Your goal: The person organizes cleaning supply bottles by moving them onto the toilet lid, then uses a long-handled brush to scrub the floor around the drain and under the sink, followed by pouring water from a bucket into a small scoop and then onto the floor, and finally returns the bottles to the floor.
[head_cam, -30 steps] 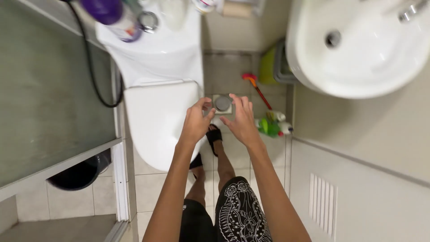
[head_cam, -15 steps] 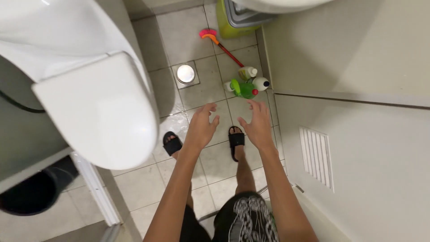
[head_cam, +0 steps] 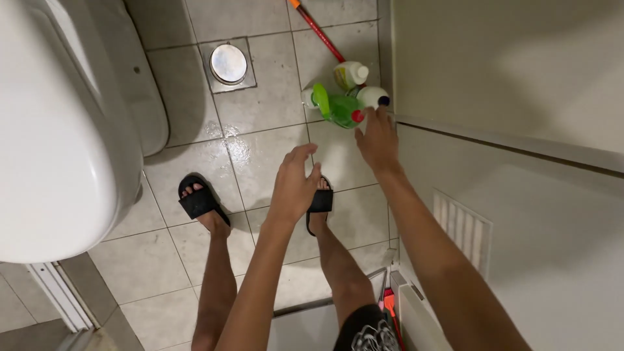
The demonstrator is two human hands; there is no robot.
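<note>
1. Down at the wall-side corner of the tiled floor (head_cam: 273, 130), the right hand (head_cam: 377, 140) is stretched out, fingers spread and empty, its fingertips right at the green spray bottle (head_cam: 341, 112). Whether they touch it, I cannot tell.
2. The left hand (head_cam: 294, 185) hangs open over the tiles, nearer the body, holding nothing and apart from the right.
3. The green bottle lies tipped among two white bottles, one with a pale cap (head_cam: 351, 73) and one with a dark-tipped cap (head_cam: 374, 97), all crowded against the wall.
4. Handling, as I judge it: a plastic bottle, stiff enough to grip but smooth, and likely slick, since the tiles nearby shine wet. Its weight depends on the fill, which does not show. The narrow neck below the green trigger head looks like the surest hold.
5. Further out: a red-handled brush (head_cam: 318, 29) leaning behind the bottles, a round metal floor drain (head_cam: 228, 63), the white toilet (head_cam: 58, 130) on the left, and black sandals (head_cam: 198, 201) on both feet.
</note>
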